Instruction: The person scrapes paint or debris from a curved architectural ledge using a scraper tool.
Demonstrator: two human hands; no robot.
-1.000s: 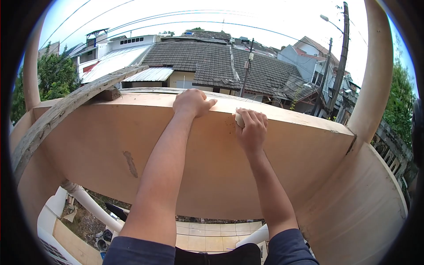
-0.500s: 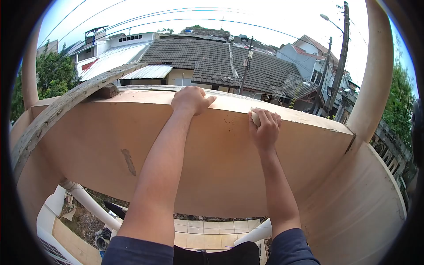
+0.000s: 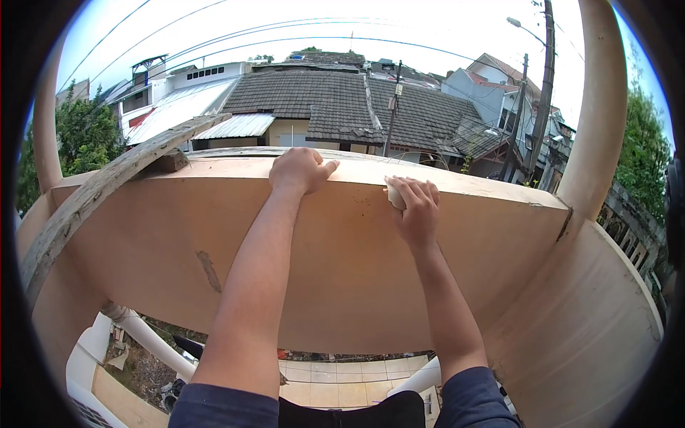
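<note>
Along the top of an orange-painted wall [image 3: 321, 271], my left hand [image 3: 300, 171] rests closed on the ledge [image 3: 235, 165], its thumb pointing right. What is inside its fingers, if anything, is hidden. Further right, my right hand [image 3: 416, 207] is wrapped round a small whitish object [image 3: 395, 197] at the wall's upper front edge. Small dark specks mark the wall between the two hands.
A weathered plank [image 3: 107, 182] slopes up from the lower left to the ledge, near a brown block [image 3: 170, 161]. Round columns [image 3: 596, 107] stand at both sides. Tiled floor [image 3: 328, 381] lies far below; roofs [image 3: 285, 93], poles and wires are beyond the wall.
My right hand and the whitish object have shifted left along the wall's edge. The view has tilted slightly, and my left hand stays closed on the ledge.
</note>
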